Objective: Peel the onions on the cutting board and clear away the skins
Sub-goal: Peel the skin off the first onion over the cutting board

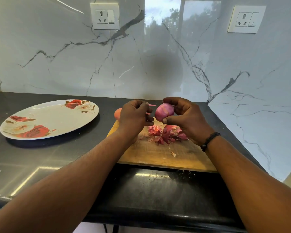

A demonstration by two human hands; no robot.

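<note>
Right hand [183, 118] pinches onion [164, 112] above cutting board [158, 157].

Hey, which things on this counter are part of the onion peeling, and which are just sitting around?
Part of the job:
- peeled onion, held in the right hand
- strip of skin, pinched by the left hand
- pile of skins
- cutting board
- unpeeled onion

Just lying about:
- rose-patterned plate
- wall sockets

My left hand [135, 115] hides most of the second onion [118, 113]; my elbows run off frame.
</note>
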